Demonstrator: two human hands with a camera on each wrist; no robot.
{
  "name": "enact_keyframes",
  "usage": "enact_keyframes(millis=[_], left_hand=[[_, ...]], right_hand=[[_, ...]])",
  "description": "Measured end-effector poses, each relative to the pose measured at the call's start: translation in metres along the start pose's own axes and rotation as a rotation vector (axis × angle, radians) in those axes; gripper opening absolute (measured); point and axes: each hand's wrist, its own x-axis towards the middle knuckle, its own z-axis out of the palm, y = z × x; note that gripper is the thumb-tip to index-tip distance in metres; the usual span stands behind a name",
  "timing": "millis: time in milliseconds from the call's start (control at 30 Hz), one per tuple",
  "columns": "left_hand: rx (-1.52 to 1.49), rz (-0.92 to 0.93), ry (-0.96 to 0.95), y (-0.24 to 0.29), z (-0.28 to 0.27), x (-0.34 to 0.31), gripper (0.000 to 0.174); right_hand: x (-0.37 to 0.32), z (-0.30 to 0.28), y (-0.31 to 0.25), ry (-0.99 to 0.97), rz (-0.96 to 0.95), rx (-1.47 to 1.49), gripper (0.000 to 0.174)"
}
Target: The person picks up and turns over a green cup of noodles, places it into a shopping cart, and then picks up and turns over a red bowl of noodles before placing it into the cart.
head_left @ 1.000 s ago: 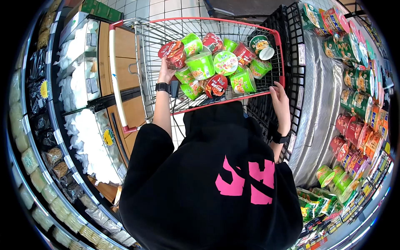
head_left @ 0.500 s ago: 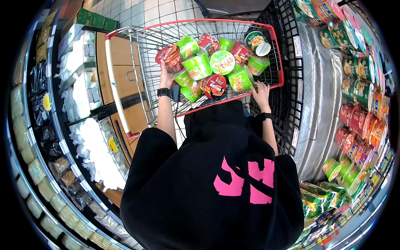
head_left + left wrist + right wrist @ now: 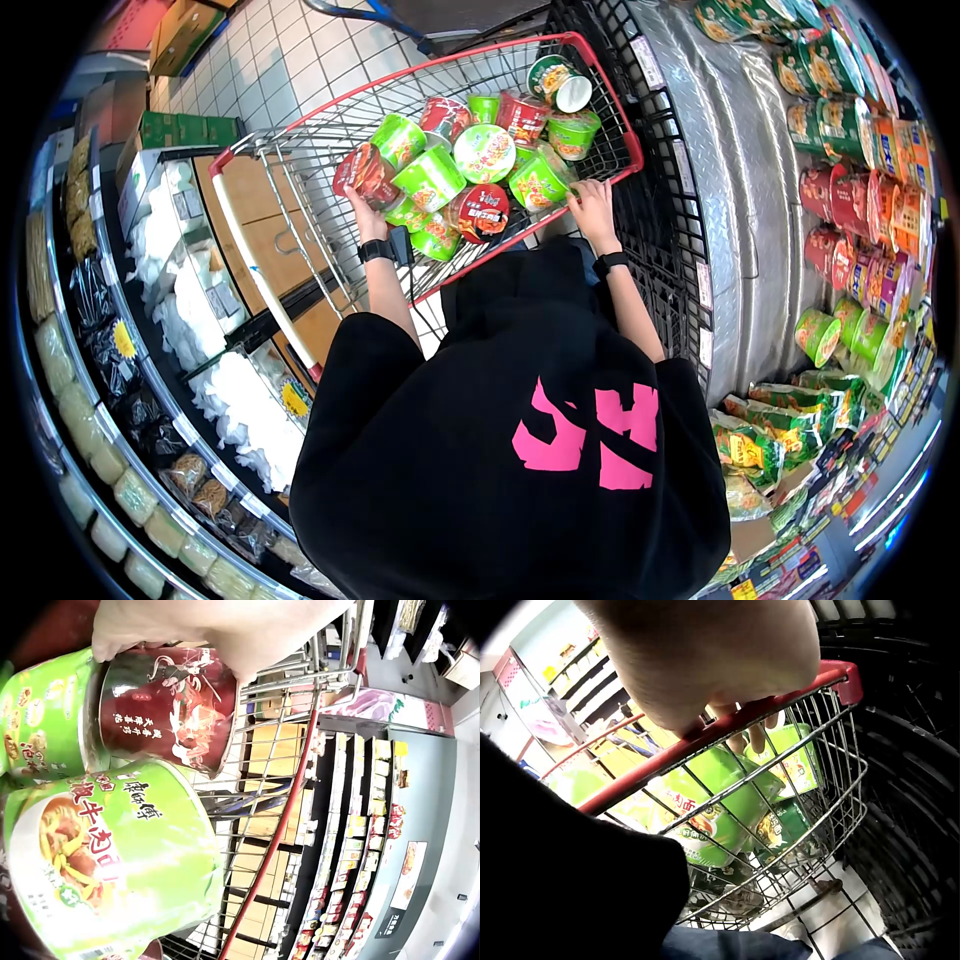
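Observation:
A shopping cart (image 3: 436,288) with a red rim holds a heap of instant noodle tubs. At its left end my left hand (image 3: 366,216) grips a red noodle tub (image 3: 364,177); in the left wrist view its fingers lie over the same red tub (image 3: 169,712), beside a large green noodle tub (image 3: 112,859). My right hand (image 3: 594,212) holds the near rim, its fingertips (image 3: 756,739) hooked over the red rail (image 3: 649,771) in the right wrist view. Close to it lies a green tub (image 3: 538,182). A dark green tub (image 3: 552,80) lies tipped at the far right.
Black plastic crates (image 3: 655,150) stand right against the cart's right end. Beyond is a metal ledge (image 3: 742,200) with shelves of noodle tubs (image 3: 838,185). On the left are wooden drawers (image 3: 243,212), white bags (image 3: 165,250) and shelves of packaged goods (image 3: 110,465). Tiled floor (image 3: 290,60) shows behind the cart.
My right hand has come leftward from near the cart's right corner onto the near rim. In the head view the cart has shifted left and turned. My left hand stays on the red tub.

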Motion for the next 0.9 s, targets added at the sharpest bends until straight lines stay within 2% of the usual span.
enact_keyframes(millis=[67, 133, 200, 267, 333, 367, 433, 533, 567, 600, 667, 700, 733, 800, 833, 867, 900], left_hand=[[-0.034, 0.029, -0.059, -0.003, -0.004, 0.011, 0.086], [-0.007, 0.054, -0.027, 0.003, 0.006, -0.001, 0.08], [-0.018, 0.019, 0.114, 0.013, 0.019, -0.015, 0.071], [0.005, -0.093, 0.186, 0.011, 0.004, 0.009, 0.06], [0.045, -0.133, 0.201, 0.015, 0.016, 0.003, 0.054], [0.05, -0.132, 0.193, 0.013, 0.021, -0.001, 0.054], [-0.045, -0.042, -0.092, 0.001, 0.028, -0.005, 0.049], [0.025, -0.039, -0.129, -0.012, 0.058, -0.007, 0.044], [0.0, -0.053, -0.099, -0.016, 0.072, -0.016, 0.045], [0.09, 0.012, -0.106, -0.021, 0.08, -0.021, 0.05], [0.176, 0.123, -0.002, -0.037, 0.1, -0.016, 0.061], [0.295, 0.209, 0.029, -0.036, 0.114, -0.017, 0.076], [0.299, 0.212, 0.018, -0.037, 0.124, -0.021, 0.076], [0.82, 0.246, 0.252, -0.038, 0.15, -0.037, 0.086], [0.661, 0.315, 0.123, -0.047, 0.154, -0.029, 0.089], [0.663, 0.32, 0.113, -0.05, 0.161, -0.032, 0.089], [0.622, 0.322, -0.002, -0.05, 0.172, -0.044, 0.086]], right_hand=[[-0.005, -0.004, -0.002, -0.01, 0.021, 0.004, 0.027], [-0.009, -0.002, 0.001, 0.013, 0.019, 0.03, 0.028], [-0.011, -0.002, 0.004, 0.009, 0.028, 0.091, 0.028], [-0.013, -0.005, 0.003, 0.01, 0.029, 0.123, 0.027], [-0.015, -0.007, 0.003, 0.005, 0.042, 0.122, 0.026], [-0.016, -0.008, 0.003, 0.008, 0.043, 0.129, 0.026], [-0.019, -0.009, 0.005, -0.018, 0.052, 0.166, 0.026], [-0.025, -0.019, 0.004, -0.043, 0.058, 0.198, 0.027], [-0.027, -0.021, 0.004, -0.064, 0.06, 0.199, 0.027], [-0.029, -0.023, 0.004, -0.056, 0.066, 0.198, 0.027], [-0.033, -0.027, 0.004, -0.062, 0.052, 0.208, 0.028], [-0.034, -0.027, 0.005, -0.083, 0.069, 0.209, 0.031], [-0.036, -0.027, 0.007, -0.072, 0.075, 0.209, 0.031], [-0.039, -0.027, 0.009, -0.069, 0.047, 0.208, 0.035], [-0.04, -0.028, 0.011, -0.09, 0.053, 0.212, 0.036], [-0.041, -0.029, 0.012, -0.08, 0.059, 0.211, 0.036], [-0.041, -0.031, 0.014, -0.097, 0.049, 0.219, 0.037]])
